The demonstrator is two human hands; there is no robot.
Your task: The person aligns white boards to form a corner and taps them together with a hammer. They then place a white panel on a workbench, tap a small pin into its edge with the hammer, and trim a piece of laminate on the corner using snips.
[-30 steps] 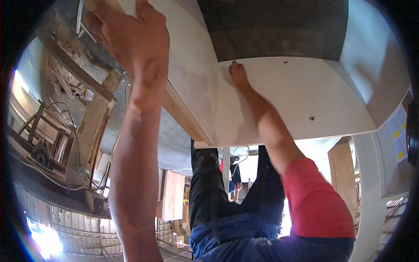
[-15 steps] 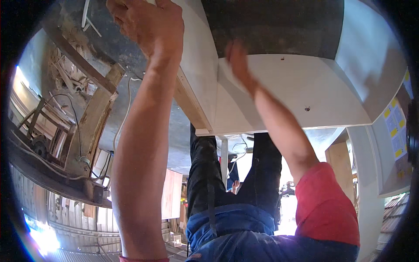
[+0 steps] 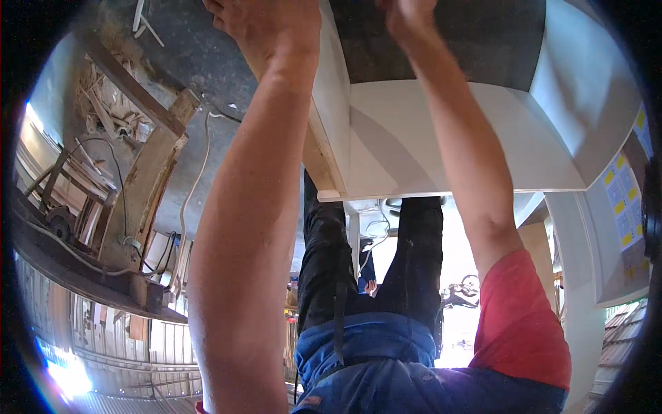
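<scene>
At the top edge of the head view, my left hand (image 3: 276,27) is closed over the edge of an upright white panel (image 3: 331,90). Its fingers curl down the panel's left side, and the fingertips are partly cut off. A bare wooden strip (image 3: 321,162) runs along that panel's edge. My right hand (image 3: 412,15) reaches over the dark surface (image 3: 496,41) inside the white box-like frame. The picture's edge cuts off its fingers, so its hold cannot be seen. Below my right forearm lies the white board (image 3: 393,138) that forms the near side.
A white side panel (image 3: 576,90) rises at the right, with printed sheets (image 3: 620,200) beyond it. To the left are a worn timber beam (image 3: 141,200), a pale cable (image 3: 200,179) and wood scraps (image 3: 103,110). Another person's hand (image 3: 371,286) shows far behind my legs.
My left hand has shifted right in the picture, still on the panel. My right hand has moved up and right, from above the white board to over the dark surface. The view has shifted slightly.
</scene>
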